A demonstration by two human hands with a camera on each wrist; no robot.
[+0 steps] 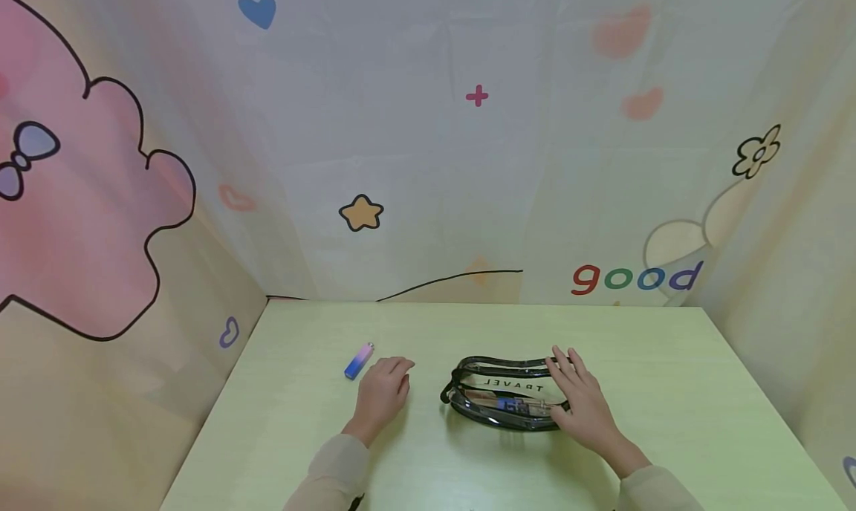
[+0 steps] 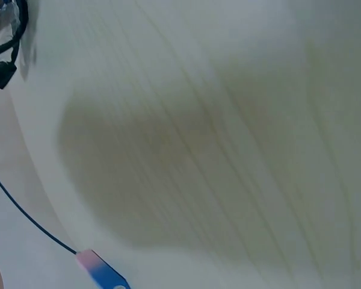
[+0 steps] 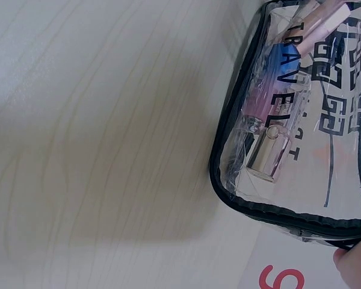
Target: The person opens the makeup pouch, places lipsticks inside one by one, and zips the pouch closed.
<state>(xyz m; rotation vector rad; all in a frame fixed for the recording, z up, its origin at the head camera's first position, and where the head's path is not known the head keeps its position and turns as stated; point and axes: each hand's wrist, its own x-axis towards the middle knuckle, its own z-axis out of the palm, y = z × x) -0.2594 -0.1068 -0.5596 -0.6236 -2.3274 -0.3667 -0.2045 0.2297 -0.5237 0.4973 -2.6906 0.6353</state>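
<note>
A clear travel pouch [image 1: 504, 385] with black trim and TRAVEL lettering stands on the table. Inside it, the right wrist view shows a blue and pink tube [image 3: 280, 72] among several small cosmetic-like items. My right hand [image 1: 587, 407] rests against the pouch's right end, fingers extended over its back edge and thumb at its front. Left of the pouch, my left hand [image 1: 383, 394] lies at the table with relaxed fingers and nothing in its grasp. Just beyond it is a small pink-to-blue stick [image 1: 360, 361], its exact kind unclear; the left wrist view catches its end [image 2: 102, 271].
The pale wood-grain table [image 1: 267, 422] ends at a printed cloth backdrop [image 1: 414, 125] along the back. Similar cloth [image 1: 221, 392] hangs on the left side and the right.
</note>
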